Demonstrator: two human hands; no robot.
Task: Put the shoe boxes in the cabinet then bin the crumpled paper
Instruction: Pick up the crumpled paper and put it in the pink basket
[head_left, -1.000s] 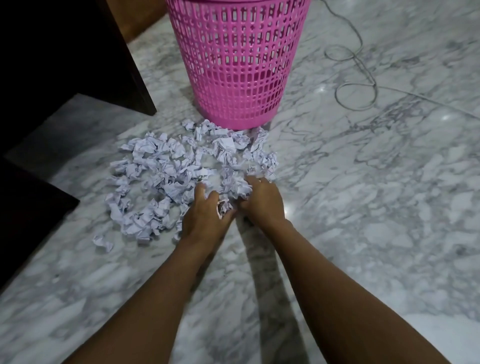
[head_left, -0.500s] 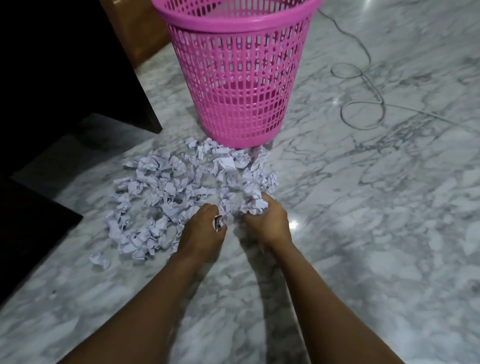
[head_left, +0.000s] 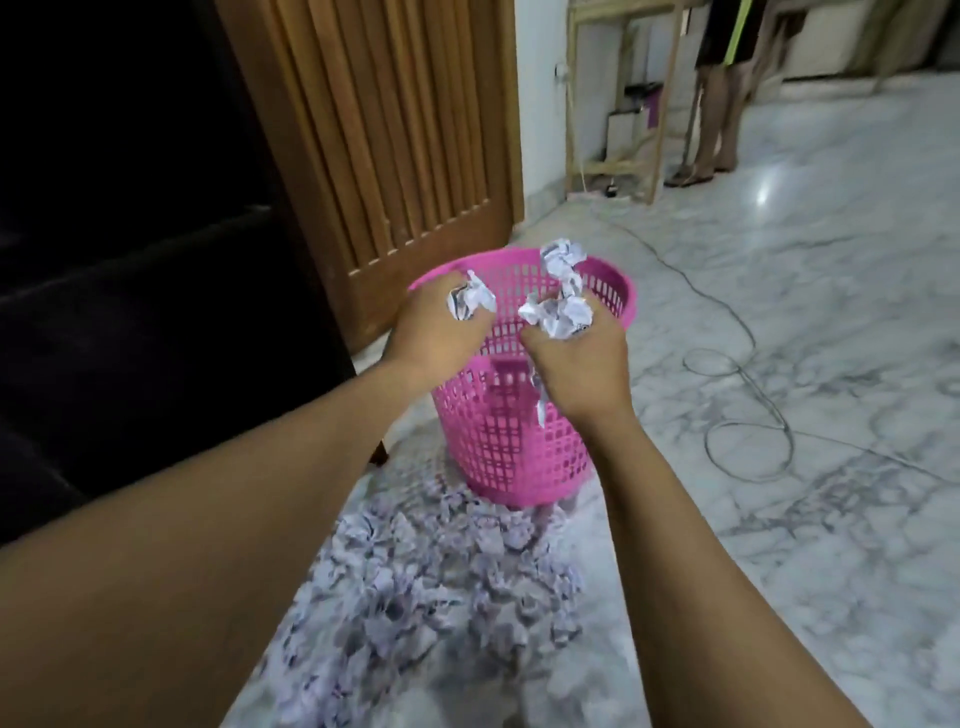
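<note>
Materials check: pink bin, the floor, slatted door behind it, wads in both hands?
Pink lattice waste bin: moulded plastic, slightly glossy; even grid of holes, uniform colour. White grey-veined floor: polished marble or marble-look tile; it mirrors a light. Brown slatted door: likely varnished wood; streaky brown tone, soft sheen. White crumpled wads: printed paper, matte; sharp creases, dark print.

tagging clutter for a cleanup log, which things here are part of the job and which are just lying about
Job: left hand and right hand, each gripping crumpled paper; paper pile; pink basket.
Just lying about: floor cable, wooden door, wooden rack, standing person.
</note>
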